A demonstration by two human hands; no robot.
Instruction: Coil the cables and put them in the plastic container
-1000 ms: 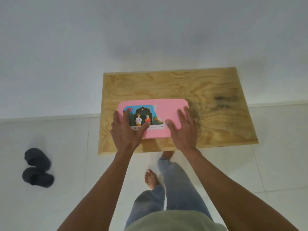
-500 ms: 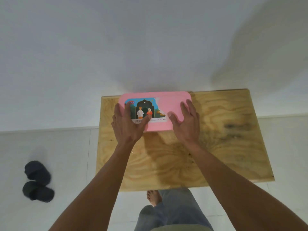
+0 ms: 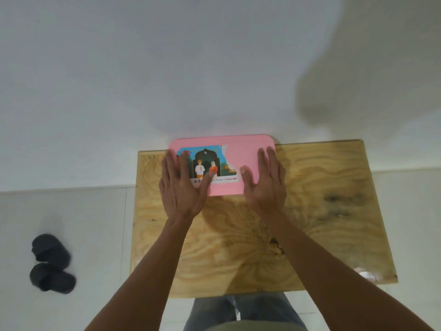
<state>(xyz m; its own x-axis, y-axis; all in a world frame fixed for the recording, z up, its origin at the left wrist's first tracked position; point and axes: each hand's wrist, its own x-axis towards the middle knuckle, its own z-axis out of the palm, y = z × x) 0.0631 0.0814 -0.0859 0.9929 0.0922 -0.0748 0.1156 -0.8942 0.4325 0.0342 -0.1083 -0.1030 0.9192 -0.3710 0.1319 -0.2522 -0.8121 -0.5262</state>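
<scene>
I see the pink plastic container (image 3: 238,161) lying flat at the far edge of the plywood table (image 3: 322,211), its long axis running left to right, parallel to the wall behind it, with its far edge overhanging the table's back edge. The lid is on, so I cannot tell what is inside. A torn sticker (image 3: 206,167) with two figures under an arch covers the left half of the lid. My left hand (image 3: 182,187) lies flat on the left end, fingers straight and pointing away from me, thumb stretched across the sticker. My right hand (image 3: 265,185) lies flat on the right end, fingers straight and together, thumb resting on the bare pink lid. Two dark slippers (image 3: 51,263) sit on the white floor, well left of the table.
</scene>
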